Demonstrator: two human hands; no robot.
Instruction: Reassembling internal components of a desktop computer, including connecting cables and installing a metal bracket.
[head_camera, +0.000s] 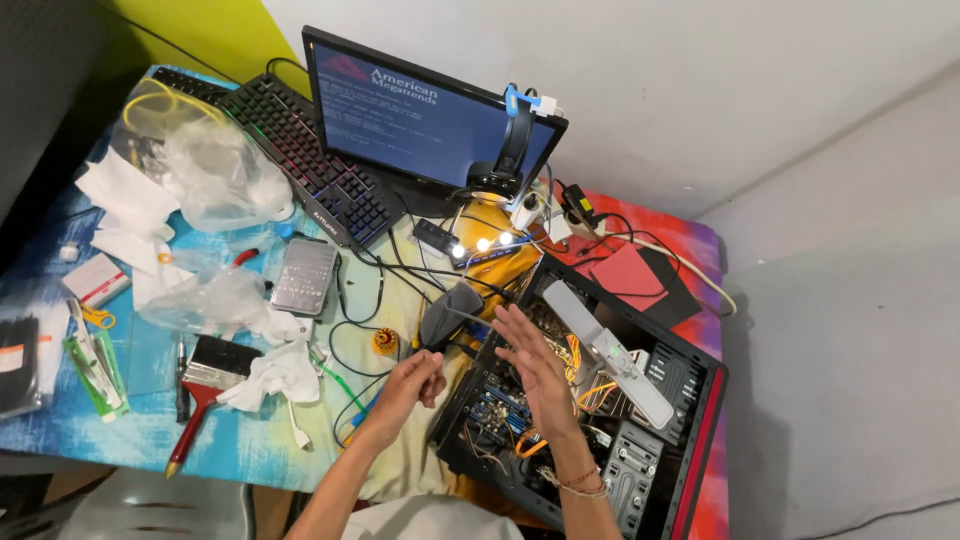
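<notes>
My right hand (535, 365) is held flat with fingers spread over the open black computer case (690, 440), above its circuit board and orange cables; it holds nothing. My left hand (410, 385) hovers at the case's left edge, fingers loosely curled, nothing visibly in it, just below a grey mouse (448, 312). A long grey bar (615, 355) lies across the case opening to the right of my right hand.
A monitor (420, 115) with a blue screen stands at the back, a black keyboard (300, 155) to its left. Plastic bags (215, 175), tissues, a paintbrush (205, 385), a small grey keypad (303, 276) and tangled cables cover the blue tabletop.
</notes>
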